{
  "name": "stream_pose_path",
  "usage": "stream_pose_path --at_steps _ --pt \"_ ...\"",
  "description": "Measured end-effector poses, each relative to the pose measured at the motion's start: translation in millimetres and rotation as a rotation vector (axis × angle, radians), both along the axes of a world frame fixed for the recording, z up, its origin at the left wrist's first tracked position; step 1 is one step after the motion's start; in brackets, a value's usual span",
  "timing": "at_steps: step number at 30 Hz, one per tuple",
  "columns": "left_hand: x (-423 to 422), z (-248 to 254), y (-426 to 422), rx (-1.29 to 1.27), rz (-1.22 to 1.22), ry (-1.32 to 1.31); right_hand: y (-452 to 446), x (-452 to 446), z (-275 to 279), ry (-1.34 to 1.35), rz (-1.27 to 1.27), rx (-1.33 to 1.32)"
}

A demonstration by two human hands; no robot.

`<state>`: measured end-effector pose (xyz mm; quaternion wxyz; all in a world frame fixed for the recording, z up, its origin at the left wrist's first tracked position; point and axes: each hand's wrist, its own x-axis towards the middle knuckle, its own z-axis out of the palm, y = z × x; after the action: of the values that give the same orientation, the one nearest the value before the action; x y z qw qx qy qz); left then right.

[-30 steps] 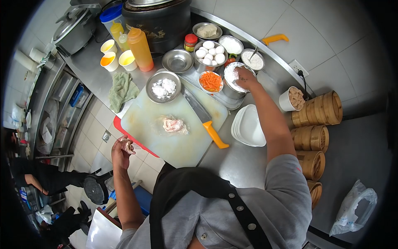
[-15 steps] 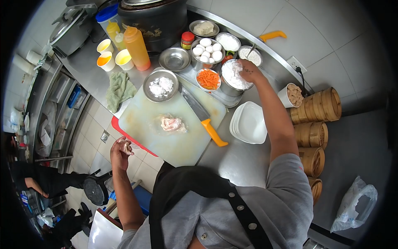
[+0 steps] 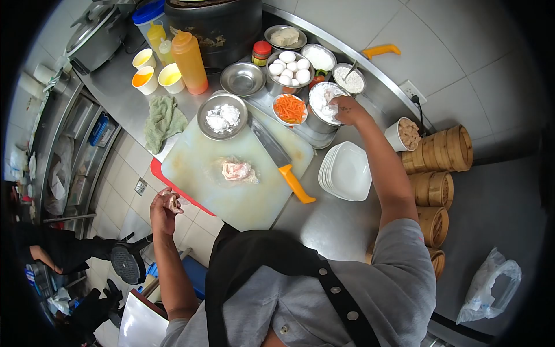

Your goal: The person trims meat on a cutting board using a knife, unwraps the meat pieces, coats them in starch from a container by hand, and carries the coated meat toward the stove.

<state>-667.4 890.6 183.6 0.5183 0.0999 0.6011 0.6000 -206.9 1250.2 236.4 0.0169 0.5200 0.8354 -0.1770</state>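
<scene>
Out past the board's left edge, my left hand [image 3: 163, 215] is closed round a pale pink piece of raw meat [image 3: 171, 202]. My right hand [image 3: 347, 110] reaches into a metal bowl of white powder [image 3: 324, 98]; its curled fingertips are partly sunk in the powder, and what they pinch is hidden. Another raw meat piece [image 3: 237, 170] lies on the cutting board [image 3: 202, 156]. A metal dish [image 3: 207, 130] holding powder-coated lumps [image 3: 222, 118] rests at the board's far edge. Beside it lies a knife with an orange handle [image 3: 296, 184].
White dishes [image 3: 347, 170] are stacked right of the board. Shredded carrots [image 3: 289, 109], a bowl of eggs [image 3: 289, 69] and squeeze bottles [image 3: 189, 61] stand behind. Bamboo steamers [image 3: 436, 150] line the right side. A green cloth [image 3: 163, 124] lies left. Another person's dark-clothed legs [image 3: 81, 246] show at far left.
My right hand has shifted slightly down within the powder bowl, uncovering more powder. My left hand still holds the meat, turned a little and slightly further left. The view has shifted slightly.
</scene>
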Motion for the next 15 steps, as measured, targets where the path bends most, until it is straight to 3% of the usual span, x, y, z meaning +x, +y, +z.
stream_pose_path --at_steps 6,9,12,15 --pt "4 7 3 0.003 0.049 -0.019 4 -10 -17 -0.083 0.073 0.113" --pt "3 5 1 0.011 0.046 -0.027 16 5 -27 0.171 0.059 0.158" --pt "1 4 -1 0.026 0.047 -0.032 18 -7 7 0.179 -0.033 0.212" --pt "3 6 2 0.033 0.047 -0.04 27 -3 3 0.258 0.027 0.347"
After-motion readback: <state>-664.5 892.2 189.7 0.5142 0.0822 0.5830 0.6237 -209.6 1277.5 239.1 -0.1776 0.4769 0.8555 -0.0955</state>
